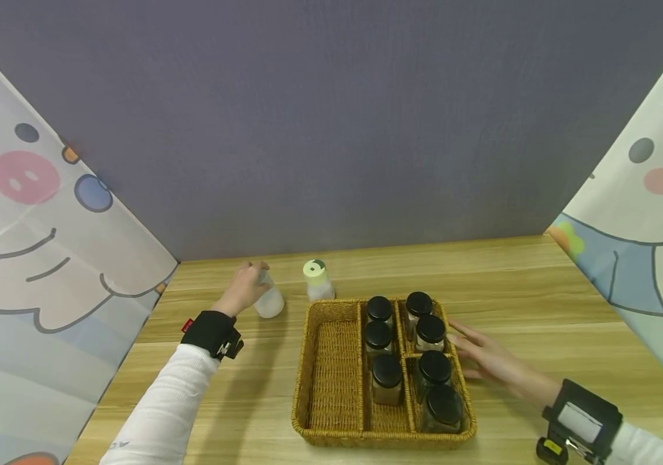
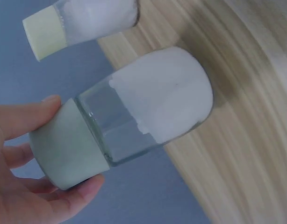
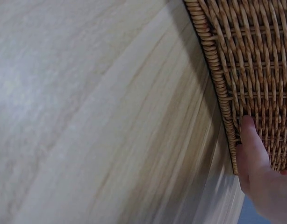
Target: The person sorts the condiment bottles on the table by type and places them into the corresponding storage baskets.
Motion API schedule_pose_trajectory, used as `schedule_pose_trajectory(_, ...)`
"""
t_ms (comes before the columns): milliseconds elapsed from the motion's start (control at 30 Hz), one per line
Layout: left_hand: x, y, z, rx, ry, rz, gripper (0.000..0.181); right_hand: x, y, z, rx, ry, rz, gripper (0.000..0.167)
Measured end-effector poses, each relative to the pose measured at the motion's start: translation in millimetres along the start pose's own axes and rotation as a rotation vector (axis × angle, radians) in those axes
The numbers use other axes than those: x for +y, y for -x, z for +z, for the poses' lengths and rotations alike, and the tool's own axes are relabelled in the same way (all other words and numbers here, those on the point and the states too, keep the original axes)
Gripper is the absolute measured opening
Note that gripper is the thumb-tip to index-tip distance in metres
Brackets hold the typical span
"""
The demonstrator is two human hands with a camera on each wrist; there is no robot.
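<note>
My left hand [image 1: 246, 284] grips the pale green lid of a clear glass seasoning jar [image 2: 153, 100], partly filled with white powder. Thumb and fingers sit on opposite sides of that lid; whether the jar's base touches the table I cannot tell. Just right of it in the head view stands a similar jar with a yellow-green lid [image 1: 316, 270]. At the right side of the wicker basket [image 1: 299, 394], my right hand [image 1: 490, 358] touches the outer wall with extended fingers. In the right wrist view its fingertips rest against the woven side [image 3: 255, 70].
Inside the basket, several black-lidded glass jars [image 1: 387, 371] stand in the middle and right compartments. The left compartment shows its bare woven floor [image 1: 336, 368]. A grey wall panel [image 1: 354, 129] rises behind the wooden table [image 1: 511, 271], with cartoon-printed sheets [image 1: 35, 258] on both sides.
</note>
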State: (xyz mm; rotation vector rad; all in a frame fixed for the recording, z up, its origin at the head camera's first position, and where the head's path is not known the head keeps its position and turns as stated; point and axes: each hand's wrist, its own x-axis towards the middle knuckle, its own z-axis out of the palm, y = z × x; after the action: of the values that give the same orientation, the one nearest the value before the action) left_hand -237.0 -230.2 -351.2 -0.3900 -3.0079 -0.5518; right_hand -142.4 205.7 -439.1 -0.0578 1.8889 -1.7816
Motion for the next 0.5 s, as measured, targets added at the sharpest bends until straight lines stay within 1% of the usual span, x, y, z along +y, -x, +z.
schedule_pose_trajectory(67, 2.8, 0.6, -2.6, -0.016, -0.002, 0.000, 0.039, 0, 0.0, 0, -0.001, 0.000, -0.002, 0.066)
schedule_pose_trajectory(300, 12.4, 1.8, -12.3, -0.047, 0.000, 0.030, 0.041, 0, 0.2, 1, 0.000, 0.000, 0.000, 0.066)
schedule_pose_trajectory(500, 23.2, 2.4, -20.1, -0.046, -0.007, 0.069, 0.040, -1, 0.9, 1, -0.007, -0.005, -0.007, 0.066)
